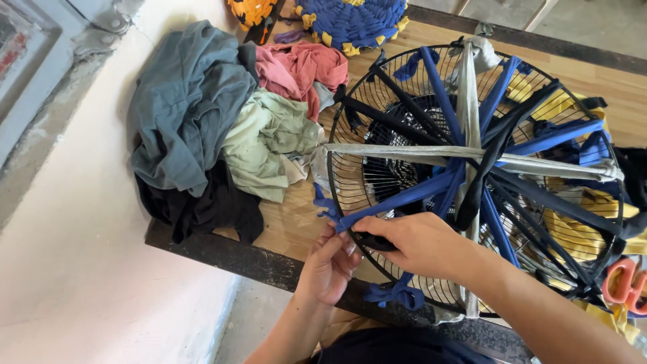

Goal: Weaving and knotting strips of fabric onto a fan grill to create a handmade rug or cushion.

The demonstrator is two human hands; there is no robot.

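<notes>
A round black wire fan guard [357, 81] lies on a wooden table [286, 226], strung with blue, black and grey cloth strips that cross at its middle like spokes. At the guard's near-left rim my left hand [328, 264] pinches the end of a blue strip [397, 200]. My right hand [418, 244] reaches across from the right and grips a black strip [375, 243] at that same rim spot. A tied blue knot [397, 294] hangs just below on the rim.
A heap of clothes, grey-blue [185, 101], pale green [266, 141], pink [300, 67] and black [202, 209], sits on the table's left. A braided blue-and-yellow mat [350, 23] lies at the back. Orange scissors [627, 283] and yellow cloth [573, 236] are at the right.
</notes>
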